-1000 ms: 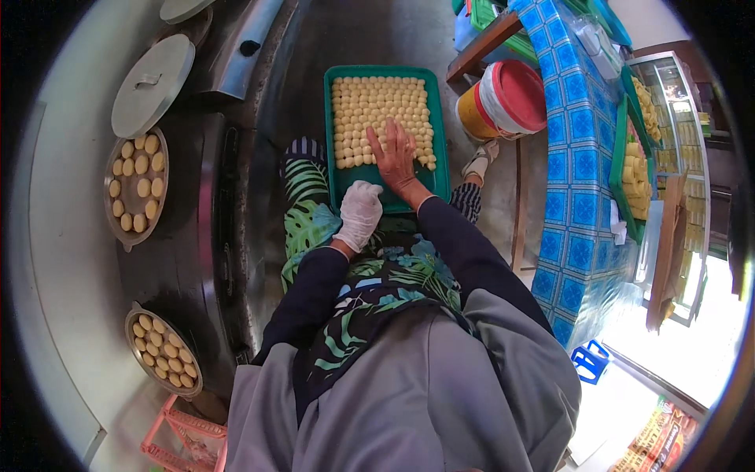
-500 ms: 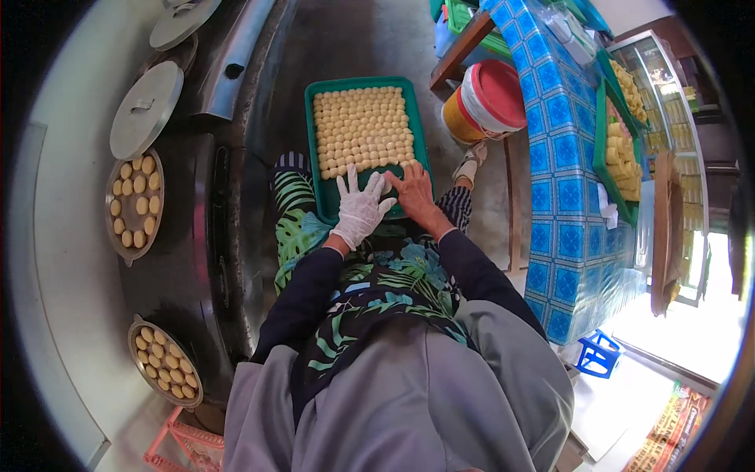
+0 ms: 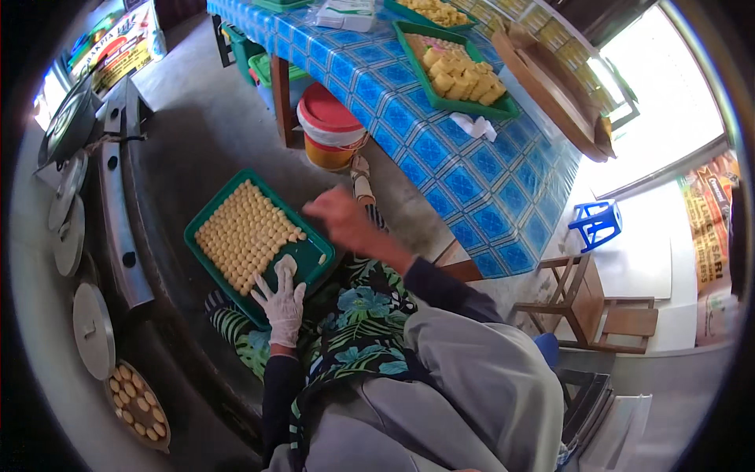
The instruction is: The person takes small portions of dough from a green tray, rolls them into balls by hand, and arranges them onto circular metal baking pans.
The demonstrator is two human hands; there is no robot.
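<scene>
Left hand [image 3: 281, 309] spreads, gloved, by the dough balls [image 3: 244, 232] in the green tray [image 3: 308, 273]; the blurred right hand [image 3: 346, 222] has swung right of it, its grip I can't tell. Farther right, a lettered banner [image 3: 705, 236].

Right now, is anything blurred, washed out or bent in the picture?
Head view: the right hand is blurred, the gloved left hand looks sharper; head view: the bright opening at right is washed out white; head view: the fisheye curves the edge of the table and the corners go black.
</scene>
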